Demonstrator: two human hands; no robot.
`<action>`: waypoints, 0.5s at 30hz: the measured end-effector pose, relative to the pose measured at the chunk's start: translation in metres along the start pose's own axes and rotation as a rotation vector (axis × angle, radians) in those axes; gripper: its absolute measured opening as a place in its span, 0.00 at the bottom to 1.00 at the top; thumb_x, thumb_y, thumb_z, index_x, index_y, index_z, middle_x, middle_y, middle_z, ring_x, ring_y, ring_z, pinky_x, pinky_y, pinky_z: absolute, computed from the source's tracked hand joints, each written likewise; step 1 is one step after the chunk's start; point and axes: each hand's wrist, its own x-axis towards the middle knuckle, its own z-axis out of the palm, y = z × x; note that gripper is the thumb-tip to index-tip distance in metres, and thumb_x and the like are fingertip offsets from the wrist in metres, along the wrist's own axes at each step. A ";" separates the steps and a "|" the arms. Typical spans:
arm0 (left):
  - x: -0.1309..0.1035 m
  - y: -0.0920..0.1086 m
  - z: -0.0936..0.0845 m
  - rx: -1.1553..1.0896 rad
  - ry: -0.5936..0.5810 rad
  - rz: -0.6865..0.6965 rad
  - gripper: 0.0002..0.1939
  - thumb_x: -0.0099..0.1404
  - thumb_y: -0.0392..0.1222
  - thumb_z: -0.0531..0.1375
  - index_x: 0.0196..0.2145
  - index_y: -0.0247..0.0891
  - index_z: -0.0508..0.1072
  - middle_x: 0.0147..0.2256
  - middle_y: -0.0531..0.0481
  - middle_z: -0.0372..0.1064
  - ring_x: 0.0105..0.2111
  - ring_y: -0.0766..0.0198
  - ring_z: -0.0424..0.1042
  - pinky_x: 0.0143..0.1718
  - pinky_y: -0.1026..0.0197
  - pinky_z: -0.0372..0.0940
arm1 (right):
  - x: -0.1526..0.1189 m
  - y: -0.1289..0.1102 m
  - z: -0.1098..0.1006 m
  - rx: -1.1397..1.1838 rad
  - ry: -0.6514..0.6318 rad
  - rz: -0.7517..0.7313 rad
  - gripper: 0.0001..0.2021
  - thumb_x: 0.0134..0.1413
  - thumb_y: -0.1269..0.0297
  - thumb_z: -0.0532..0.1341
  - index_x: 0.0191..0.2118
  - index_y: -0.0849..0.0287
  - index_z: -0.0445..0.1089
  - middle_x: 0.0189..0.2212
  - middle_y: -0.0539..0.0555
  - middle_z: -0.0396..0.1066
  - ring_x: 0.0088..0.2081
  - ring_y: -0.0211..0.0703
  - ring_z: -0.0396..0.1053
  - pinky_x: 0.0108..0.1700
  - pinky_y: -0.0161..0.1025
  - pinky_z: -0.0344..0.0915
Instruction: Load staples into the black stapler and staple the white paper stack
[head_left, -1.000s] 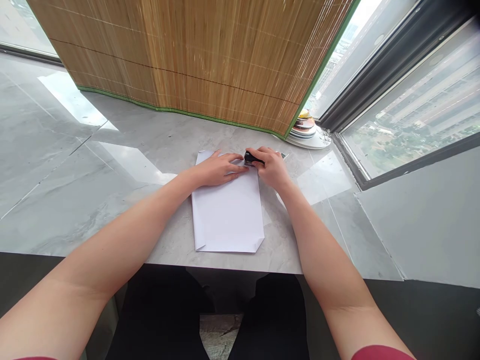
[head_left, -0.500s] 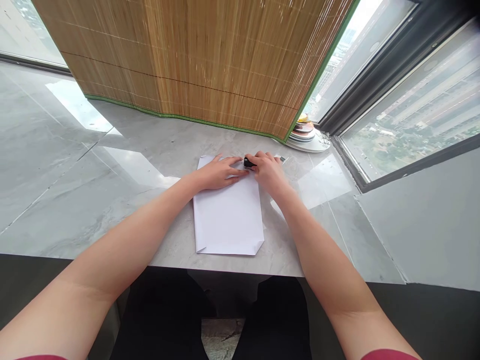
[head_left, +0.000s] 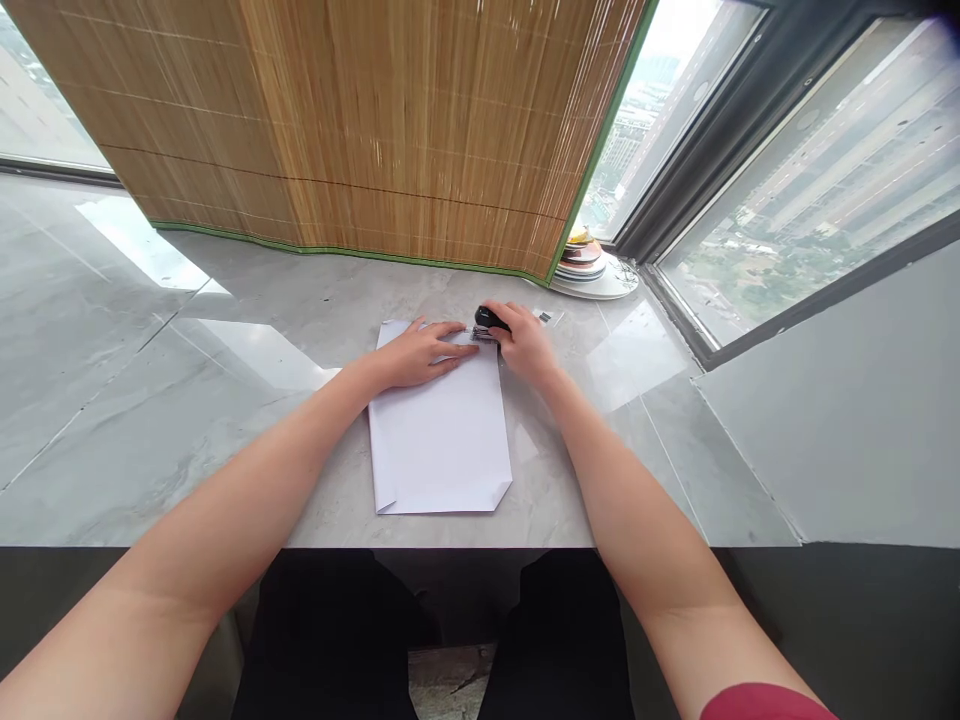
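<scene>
White paper lies on the grey marble-patterned counter, its two near corners folded over. Spread fingers of my left hand rest flat on the paper's far part. Wrapped in my right hand is a black stapler, its head at the paper's far right corner and pointing left. The stapler's jaws look parted at the paper's edge. Its rear part is hidden by my fingers. Just left of the stapler, the fingertips of my left hand stay close to it.
A bamboo blind hangs at the back, its green edge near the counter. Stacked plates stand in the corner by the window frame. Beyond my right hand lies a small clear packet.
The stapler's top has risen from its pressed-down position, and its jaws now show apart. My left hand stays flat on the paper. The whole view has shifted slightly.
</scene>
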 end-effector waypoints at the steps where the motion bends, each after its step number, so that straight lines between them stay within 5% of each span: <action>1: 0.000 0.000 0.000 0.010 -0.004 -0.002 0.25 0.82 0.58 0.47 0.66 0.61 0.75 0.73 0.47 0.60 0.70 0.45 0.64 0.74 0.29 0.45 | 0.000 0.003 0.000 0.026 0.033 0.020 0.24 0.67 0.70 0.52 0.65 0.54 0.72 0.51 0.61 0.76 0.53 0.58 0.68 0.55 0.52 0.61; 15: 0.001 0.004 -0.006 0.039 -0.120 -0.087 0.29 0.80 0.53 0.48 0.74 0.48 0.65 0.75 0.43 0.57 0.73 0.44 0.58 0.75 0.30 0.41 | 0.005 0.019 0.004 -0.103 0.148 0.233 0.24 0.67 0.70 0.52 0.65 0.52 0.69 0.52 0.64 0.74 0.54 0.62 0.67 0.54 0.53 0.60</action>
